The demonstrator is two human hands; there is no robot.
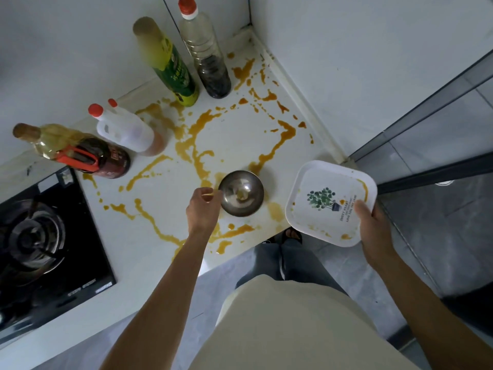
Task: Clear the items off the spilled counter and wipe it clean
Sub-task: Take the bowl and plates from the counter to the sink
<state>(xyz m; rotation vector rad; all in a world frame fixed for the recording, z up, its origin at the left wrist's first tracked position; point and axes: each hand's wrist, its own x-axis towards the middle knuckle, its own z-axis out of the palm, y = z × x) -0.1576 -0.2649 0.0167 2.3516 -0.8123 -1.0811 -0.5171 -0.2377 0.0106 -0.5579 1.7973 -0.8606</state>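
A: Two items in play. Right hand [373, 225] grips the white square plate [330, 202] at its near corner, thumb on the inner face, plate held off the counter [240, 145] past its right edge. Left hand [202, 206] is at the left rim of the steel bowl [241, 193], fingers curled; looks like a pinch on the rim, but contact is hard to confirm.

B: How will the bowl handle?

A: Probably light, rigid, not fragile. It sits in the orange spill [197, 129], so the underside and rim are likely slick. I'd pinch the rim, thumb inside.

B: Contents?

A: Small yellowish residue at the bottom of the bowl, otherwise empty. Plate has orange smears along its rim, so keep it level.

B: Bottles?

A: Five at the back wall: oil bottle [45, 140], dark sauce bottle with a red handle [101, 158], white jug [128, 132], green bottle [173, 68], and a clear bottle [208, 57] about a third full of dark liquid. All capped. Heavier; take them by the body.
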